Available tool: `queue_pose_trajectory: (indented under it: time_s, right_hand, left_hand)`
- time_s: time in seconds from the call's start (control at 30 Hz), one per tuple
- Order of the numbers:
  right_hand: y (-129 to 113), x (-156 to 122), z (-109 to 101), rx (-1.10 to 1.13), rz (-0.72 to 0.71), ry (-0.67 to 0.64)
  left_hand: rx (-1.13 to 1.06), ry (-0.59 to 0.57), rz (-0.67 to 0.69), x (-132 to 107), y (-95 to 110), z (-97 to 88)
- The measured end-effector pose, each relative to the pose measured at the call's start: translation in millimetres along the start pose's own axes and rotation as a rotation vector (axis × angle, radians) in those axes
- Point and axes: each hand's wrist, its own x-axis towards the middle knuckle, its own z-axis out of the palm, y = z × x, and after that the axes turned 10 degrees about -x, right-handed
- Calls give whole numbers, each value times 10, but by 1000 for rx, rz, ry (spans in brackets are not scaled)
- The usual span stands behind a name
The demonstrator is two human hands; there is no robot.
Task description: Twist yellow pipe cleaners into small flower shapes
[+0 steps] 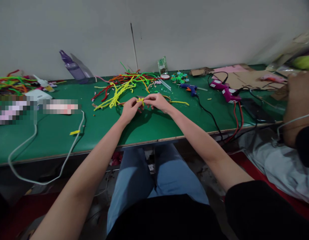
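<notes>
Both my hands meet over the middle of the green table. My left hand and my right hand pinch a small yellow pipe-cleaner piece between their fingertips, just above the tabletop. Directly behind them lies a loose heap of pipe cleaners in yellow, red, orange and green. A single yellow pipe cleaner lies to the right of my right hand.
A blue glue gun and two pink glue guns with cables lie right of centre. A purple bottle leans on the wall. A white cable hangs over the front edge. Another person's arm sits at the right.
</notes>
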Motion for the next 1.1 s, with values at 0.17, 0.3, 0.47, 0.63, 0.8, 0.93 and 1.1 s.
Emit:
queue_pose_trajectory:
  time_s: [0.17, 0.3, 0.47, 0.63, 0.8, 0.93, 1.1]
  right_hand:
    - [13, -4, 21, -162, -104, 35]
    - [22, -8, 28, -324, -246, 112]
    - [47, -40, 22, -584, -406, 86]
    - [40, -51, 22, -596, -425, 60]
    - [-38, -43, 12, -417, -229, 35]
    - [-98, -45, -13, -75, 110, -133]
    - [-105, -56, -25, 31, 165, -234]
  left_hand:
    - [-78, -23, -84, 2, 15, -2]
    - [-68, -19, -102, 3, 32, -3]
    - [-67, -56, -90, 4, 22, -10]
    - [-59, -107, -25, -8, -6, -18]
    - [79, -153, 113, -20, -2, -28]
    - [305, -152, 261, -39, 34, -20]
    - [374, -126, 295, -52, 49, -16]
